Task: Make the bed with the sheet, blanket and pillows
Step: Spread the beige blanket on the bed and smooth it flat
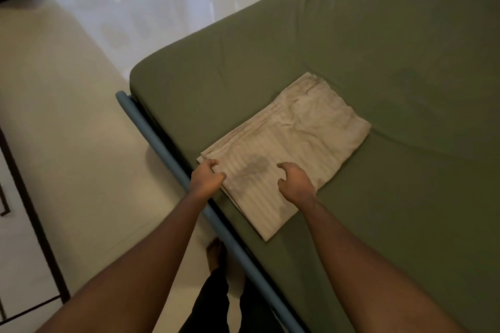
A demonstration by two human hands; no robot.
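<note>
A folded beige striped sheet [292, 140] lies near the corner of the bed, on the green fitted cover of the mattress [378, 48]. My left hand [207, 177] is at the sheet's near left corner, its fingers and thumb pinching the folded edge. My right hand [296, 182] hovers over the near part of the sheet with fingers loosely curled and nothing in them; its shadow falls on the cloth. No blanket or pillows are in view.
A blue metal bed frame rail [162, 149] runs along the mattress's near edge. Shiny pale tiled floor [81, 116] spreads to the left. My bare foot [215, 251] and dark trouser leg stand beside the rail. Dark furniture edges line the far left.
</note>
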